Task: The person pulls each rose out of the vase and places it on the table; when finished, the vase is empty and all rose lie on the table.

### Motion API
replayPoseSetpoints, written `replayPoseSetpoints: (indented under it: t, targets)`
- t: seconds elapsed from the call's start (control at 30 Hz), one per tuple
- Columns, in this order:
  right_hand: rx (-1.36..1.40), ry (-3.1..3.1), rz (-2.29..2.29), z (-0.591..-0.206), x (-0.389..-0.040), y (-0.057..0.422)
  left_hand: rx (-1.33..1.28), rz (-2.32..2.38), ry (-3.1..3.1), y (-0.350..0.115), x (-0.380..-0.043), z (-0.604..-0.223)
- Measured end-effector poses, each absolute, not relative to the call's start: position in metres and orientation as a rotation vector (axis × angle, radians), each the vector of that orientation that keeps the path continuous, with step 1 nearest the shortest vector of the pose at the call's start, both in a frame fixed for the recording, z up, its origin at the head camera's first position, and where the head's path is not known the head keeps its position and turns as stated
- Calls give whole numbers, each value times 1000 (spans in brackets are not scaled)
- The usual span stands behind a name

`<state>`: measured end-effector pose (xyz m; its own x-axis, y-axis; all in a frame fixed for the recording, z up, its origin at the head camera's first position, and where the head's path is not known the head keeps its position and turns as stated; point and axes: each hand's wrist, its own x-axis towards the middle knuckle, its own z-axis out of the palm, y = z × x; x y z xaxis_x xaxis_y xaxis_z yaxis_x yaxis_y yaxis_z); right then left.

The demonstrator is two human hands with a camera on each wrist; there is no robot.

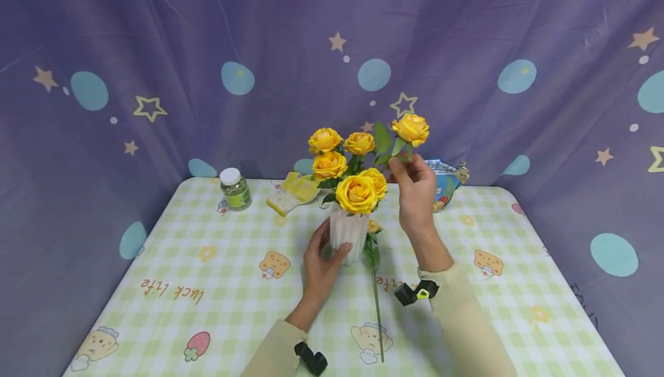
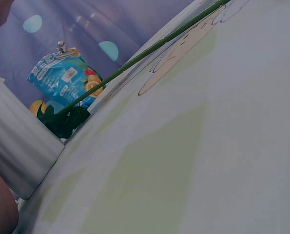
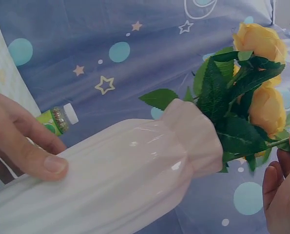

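A white ribbed vase stands on the table with several yellow roses and dark green leaves in its mouth. My left hand grips the vase low on its side, thumb across the front. Up and to the right, my right hand pinches the stem of another yellow rose just under its bloom. In the right wrist view that stem runs toward the vase's rim. One more rose lies on the cloth right of the vase, its long green stem pointing toward me.
A white-capped jar stands at the back left. Between it and the vase lies a yellow and white packet. A blue pouch with a metal clip sits behind my right hand. Checked cloth covers the table; a purple curtain hangs behind.
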<state>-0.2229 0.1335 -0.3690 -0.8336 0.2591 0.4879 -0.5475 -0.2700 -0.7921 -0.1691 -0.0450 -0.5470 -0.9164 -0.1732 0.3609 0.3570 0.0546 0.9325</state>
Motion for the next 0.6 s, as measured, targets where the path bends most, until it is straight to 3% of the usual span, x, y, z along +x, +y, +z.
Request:
replayPoseSetpoints:
  t: [0.6]
  targets:
    - [422, -1358, 2135, -348, -227, 136, -153, -1912, -1991, -45, -169, -545]
